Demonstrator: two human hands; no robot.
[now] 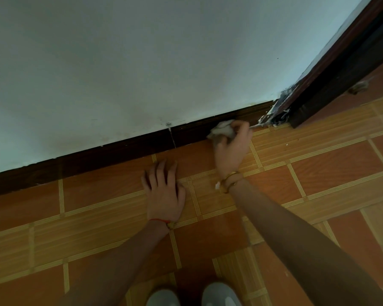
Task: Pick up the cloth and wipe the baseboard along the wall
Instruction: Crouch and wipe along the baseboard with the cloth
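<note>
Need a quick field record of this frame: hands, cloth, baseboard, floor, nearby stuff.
right hand: gripping the cloth, pressed to the baseboard
left hand: flat on the floor, fingers spread, holding nothing
cloth: white, bunched, against the baseboard
baseboard: dark brown, runs along the foot of the white wall
floor: orange tiles with striped bands
door frame: dark, right of the cloth, chipped paint at its base

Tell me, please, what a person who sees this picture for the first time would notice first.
First, the right hand pressing a crumpled white cloth against the dark baseboard, near the damaged door frame at upper right. Next, the left hand lies flat with spread fingers on the orange tiled floor in the middle. The pale wall fills the top.
</note>
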